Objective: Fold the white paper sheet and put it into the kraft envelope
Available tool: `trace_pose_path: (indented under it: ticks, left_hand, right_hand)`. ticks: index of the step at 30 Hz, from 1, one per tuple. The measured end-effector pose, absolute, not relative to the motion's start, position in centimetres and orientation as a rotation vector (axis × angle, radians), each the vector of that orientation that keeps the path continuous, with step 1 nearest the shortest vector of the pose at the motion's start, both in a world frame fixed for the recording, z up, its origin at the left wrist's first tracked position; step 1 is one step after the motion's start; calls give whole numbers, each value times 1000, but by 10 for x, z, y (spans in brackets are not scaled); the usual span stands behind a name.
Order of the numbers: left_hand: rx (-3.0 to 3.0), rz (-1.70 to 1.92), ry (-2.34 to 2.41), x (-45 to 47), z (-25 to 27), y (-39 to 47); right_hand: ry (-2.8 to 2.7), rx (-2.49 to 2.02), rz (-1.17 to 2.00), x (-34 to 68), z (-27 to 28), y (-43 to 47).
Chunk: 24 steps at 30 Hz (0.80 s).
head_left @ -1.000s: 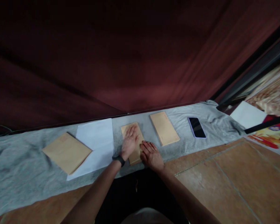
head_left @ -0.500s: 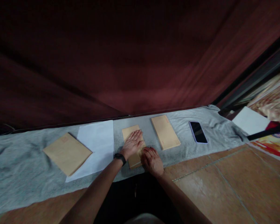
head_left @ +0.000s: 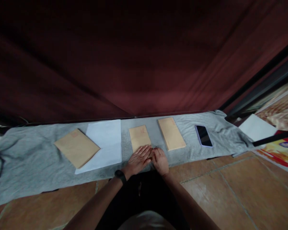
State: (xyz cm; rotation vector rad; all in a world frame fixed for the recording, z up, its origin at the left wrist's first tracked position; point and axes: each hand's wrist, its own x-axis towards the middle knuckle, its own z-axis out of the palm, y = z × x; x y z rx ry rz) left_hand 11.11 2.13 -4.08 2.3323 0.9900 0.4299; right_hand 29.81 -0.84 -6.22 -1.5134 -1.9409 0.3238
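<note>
Flat rectangular brown-paper envelope under left hand, fingers laid flat, unclamped; right hand curled at near edge, clamping unclear. Pressing seems underway, unfinished; rectangular brown-paper stack right of grip, untouched.

We can read no words or numbers here. We see small reddish print near the top corner of the left brown envelope, on the middle envelope and, fainter, on the right envelope, all illegible to us. On the colourful sheet at far right, a blue emblem is too blurred.
</note>
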Motion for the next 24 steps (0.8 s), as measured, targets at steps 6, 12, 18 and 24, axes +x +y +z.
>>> trace_pose_path:
  ticks: [6,12,18,24]
  left_hand:
    - [2418,428,1018,103,-36,-11]
    - [2565,536,1131,109,-32,-21]
    - [2541,580,1206,118,-30,-22]
    - [2600,510,1281,118,-28,-27]
  right_hand:
    - [-1900,-1455,430,302,-62,-6]
    - [-1841,-1430,465,305,-66,-3]
    - [-1808,-1384,513,306,-65,-1]
    - [-1782,-1377,553,306,-62,0]
